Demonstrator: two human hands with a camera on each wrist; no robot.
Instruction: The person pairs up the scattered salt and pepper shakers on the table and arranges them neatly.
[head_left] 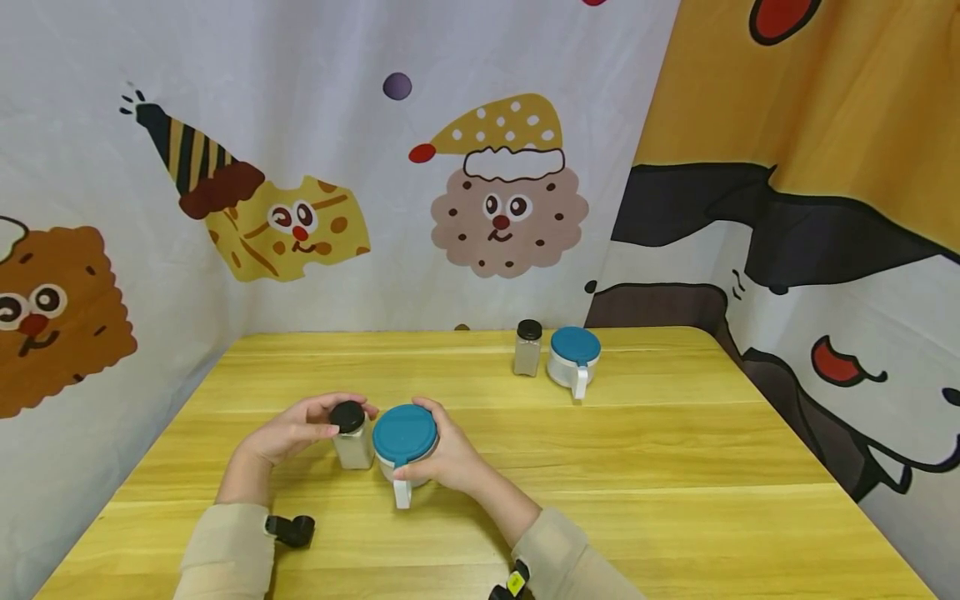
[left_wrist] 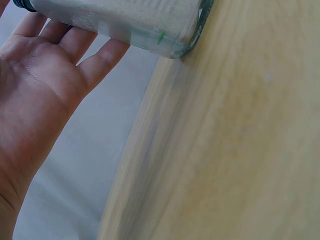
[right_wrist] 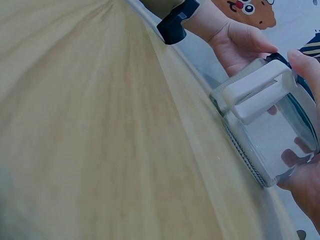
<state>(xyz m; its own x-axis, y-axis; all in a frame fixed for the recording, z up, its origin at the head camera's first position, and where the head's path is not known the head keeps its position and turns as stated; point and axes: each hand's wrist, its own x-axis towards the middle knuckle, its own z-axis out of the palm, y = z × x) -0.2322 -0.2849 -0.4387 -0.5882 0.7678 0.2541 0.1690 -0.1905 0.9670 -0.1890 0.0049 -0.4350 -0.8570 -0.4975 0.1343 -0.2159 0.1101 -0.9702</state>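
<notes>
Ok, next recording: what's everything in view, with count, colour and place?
Near jar: 1, clear, black lid, pale contents, left of the near pot
Near pot: 1, clear, blue lid, white handle, front part of table
Far jar: 1, black lid, pale contents, back of table
Far pot: 1, blue lid, white handle, right of the far jar
Table: 1, yellow wood-grain, underneath
Curtain: count unclear, mainly white and orange, cartoon-printed, behind and at the sides
Wrist devices: 2, black, by the cuffs
Sleeves: 2, beige, forearms
Left hand: 1, bare, holding near jar
Right hand: 1, bare, gripping near pot
</notes>
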